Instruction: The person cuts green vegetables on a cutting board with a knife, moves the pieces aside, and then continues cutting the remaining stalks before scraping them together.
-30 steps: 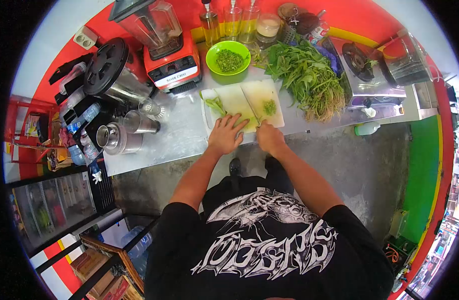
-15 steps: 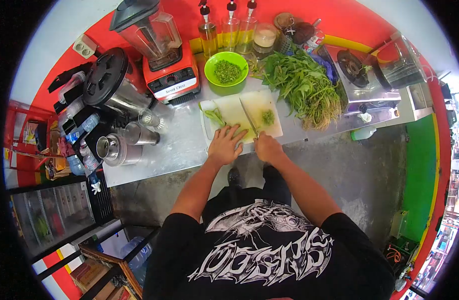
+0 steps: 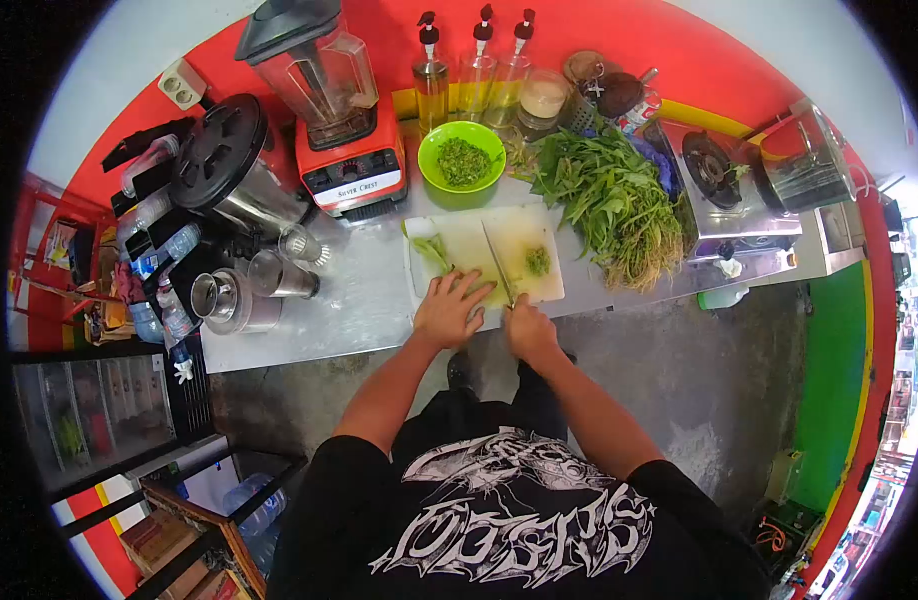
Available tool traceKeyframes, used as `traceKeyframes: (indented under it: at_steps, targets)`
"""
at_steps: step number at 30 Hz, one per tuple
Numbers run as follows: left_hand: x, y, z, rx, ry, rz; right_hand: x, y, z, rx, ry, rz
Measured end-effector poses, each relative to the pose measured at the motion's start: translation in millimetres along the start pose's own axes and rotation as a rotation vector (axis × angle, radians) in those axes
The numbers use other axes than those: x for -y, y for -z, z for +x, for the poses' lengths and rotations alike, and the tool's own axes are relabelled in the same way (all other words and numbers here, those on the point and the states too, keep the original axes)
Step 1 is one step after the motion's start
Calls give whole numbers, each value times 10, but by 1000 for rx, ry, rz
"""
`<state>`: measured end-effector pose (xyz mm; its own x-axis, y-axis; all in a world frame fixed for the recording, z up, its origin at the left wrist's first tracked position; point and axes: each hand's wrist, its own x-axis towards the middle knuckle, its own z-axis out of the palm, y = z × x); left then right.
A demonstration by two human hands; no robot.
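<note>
A white cutting board (image 3: 465, 236) lies on the metal counter. My right hand (image 3: 530, 330) is closed round the handle of a knife (image 3: 498, 258), whose blade points away from me across the board. Just left of it, my left hand (image 3: 451, 310) rests at the board's near edge with its fingers spread. Leafy green pieces (image 3: 432, 250) lie beyond those fingers, and whether the fingertips press on any is hard to see. Right of the blade sits a small pile of chopped greens (image 3: 538, 262). Behind the board stands a green bowl (image 3: 461, 197) holding more chopped greens.
A large bunch of leafy greens (image 3: 609, 195) lies right of the board, beside a stove (image 3: 724, 225). A red blender (image 3: 354, 170), pump bottles (image 3: 431, 90) and a jar (image 3: 544, 95) stand behind. Metal cups (image 3: 279, 274) and a lidded steel container (image 3: 224, 170) are at left.
The whole view has shifted slightly, with the counter's back items now lower in the frame. Both hands keep nearly the same places at the board, and the knife is still held.
</note>
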<state>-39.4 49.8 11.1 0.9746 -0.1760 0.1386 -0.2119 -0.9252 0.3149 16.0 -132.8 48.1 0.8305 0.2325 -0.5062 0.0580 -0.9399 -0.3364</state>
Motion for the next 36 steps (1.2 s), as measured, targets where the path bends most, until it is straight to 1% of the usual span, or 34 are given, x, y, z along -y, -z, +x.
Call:
traceKeyframes:
  at_steps: [4,6,7,10,12,13,16,18,19,21,22,24,28,30,31,34,36]
  targets:
    - [-11,29,13,-10,-18,16,10,70,107,-23,53,17]
    - [-19,25,22,-9,-19,13,-6,123,143,-6,127,-16]
    - [-18,19,18,-8,-9,6,-9,127,122,-11,129,-13]
    - [-17,17,18,15,2,4,-9,37,-32,6,100,34]
    - [-4,30,17,15,-12,9,23,-27,-78,12,-11,65]
    - [-3,33,28,14,-17,9,43,-21,-44,2,-16,68]
    - [-33,31,24,9,-7,7,33,71,64,-20,31,49]
    - [-12,50,39,7,2,15,49,167,111,22,177,-55]
    - [-7,52,48,2,-2,18,87,178,90,26,183,-51]
    - [-6,26,17,3,-10,15,125,156,-11,33,110,2]
    - [7,9,14,9,-6,5,123,78,-46,42,108,3]
    - [16,-11,10,14,-2,2,119,-68,-92,-27,-9,68]
    - [20,-23,11,17,4,-8,70,-82,61,-46,58,67]
    - [9,-19,7,-2,-2,-15,61,2,142,-39,157,26]
    - [15,-9,13,-21,-9,-17,74,31,116,-41,158,25]
    - [19,-9,13,17,19,-23,108,35,-25,15,129,39]
    - [36,-21,8,9,12,-28,126,-35,-110,6,-11,84]
